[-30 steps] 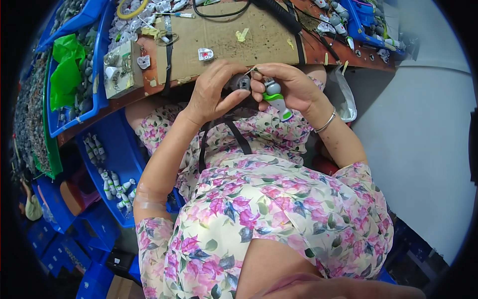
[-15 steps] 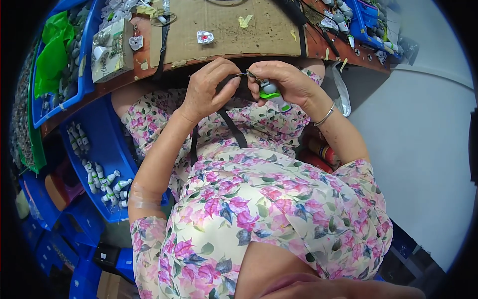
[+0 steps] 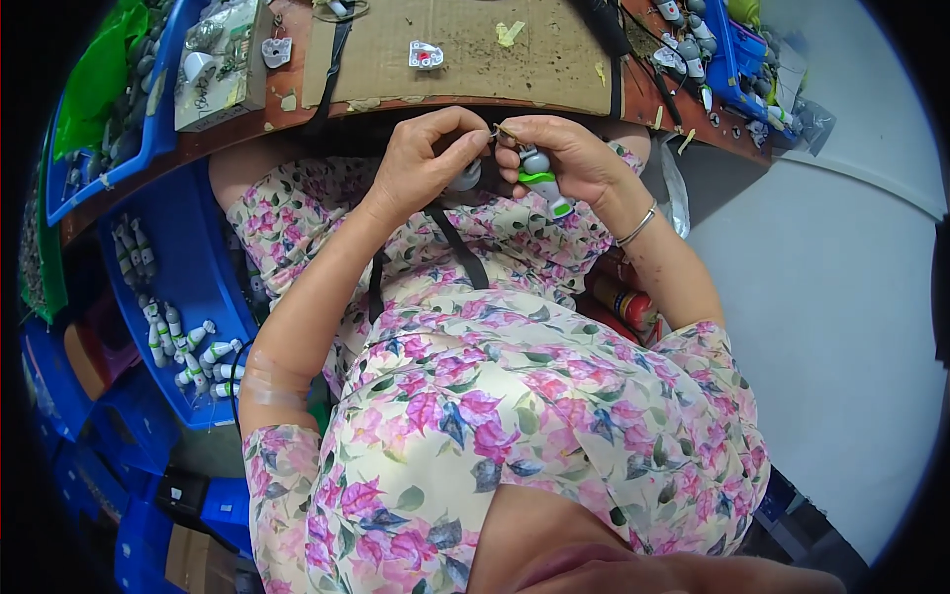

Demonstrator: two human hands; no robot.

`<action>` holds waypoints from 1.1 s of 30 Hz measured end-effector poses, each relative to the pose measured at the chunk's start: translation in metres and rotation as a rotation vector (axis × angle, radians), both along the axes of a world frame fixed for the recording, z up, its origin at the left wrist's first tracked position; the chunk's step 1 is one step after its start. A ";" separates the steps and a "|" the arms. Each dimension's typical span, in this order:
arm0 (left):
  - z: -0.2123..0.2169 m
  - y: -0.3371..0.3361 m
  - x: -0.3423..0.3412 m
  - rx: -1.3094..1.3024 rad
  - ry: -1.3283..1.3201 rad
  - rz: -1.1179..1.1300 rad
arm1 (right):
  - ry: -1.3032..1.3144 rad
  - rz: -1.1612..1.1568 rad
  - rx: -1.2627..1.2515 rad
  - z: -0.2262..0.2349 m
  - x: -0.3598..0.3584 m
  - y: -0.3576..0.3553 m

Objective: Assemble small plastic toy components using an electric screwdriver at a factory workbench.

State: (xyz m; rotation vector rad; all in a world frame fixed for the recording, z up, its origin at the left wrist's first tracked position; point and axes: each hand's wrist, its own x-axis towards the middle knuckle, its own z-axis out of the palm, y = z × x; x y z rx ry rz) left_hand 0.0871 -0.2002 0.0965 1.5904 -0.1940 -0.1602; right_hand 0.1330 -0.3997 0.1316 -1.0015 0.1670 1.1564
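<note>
Over my lap, near the table edge, both hands meet at the fingertips. In my right hand (image 3: 566, 156) is a small toy figure (image 3: 542, 184) with a grey rounded top, a green band and a white body; it hangs below the curled fingers. My left hand (image 3: 427, 160) is closed in a pinch beside it, against a tiny thin shiny piece (image 3: 496, 133) between the two hands' fingertips. What exactly this piece is stays too small to tell. Below my left fingers shows a grey round part (image 3: 466, 178), partly hidden by the hand.
Ahead, a cardboard sheet (image 3: 465, 84) covers the table, with a white-and-red piece (image 3: 426, 55) on it. Blue bins of parts stand left (image 3: 163, 139) and right (image 3: 727, 69). Lower left, a blue tray (image 3: 213, 287) holds several similar figures. A jar (image 3: 618, 297) is beside my right leg.
The toy figure now hangs more steeply from my right hand. The grey round part has come into sight under my left hand. The whole view has shifted slightly.
</note>
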 end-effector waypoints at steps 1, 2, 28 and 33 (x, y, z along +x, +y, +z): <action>-0.001 -0.001 0.000 -0.095 0.075 0.008 | 0.002 0.002 -0.003 -0.001 0.000 0.000; -0.001 0.000 0.000 -0.097 0.076 0.010 | 0.016 0.000 -0.003 -0.002 0.000 0.000; -0.011 0.001 0.002 -0.319 0.276 -0.056 | 0.374 -0.087 0.146 -0.022 -0.008 -0.002; -0.012 0.002 0.000 -0.326 0.304 -0.045 | 0.416 -0.087 0.143 -0.024 -0.009 0.000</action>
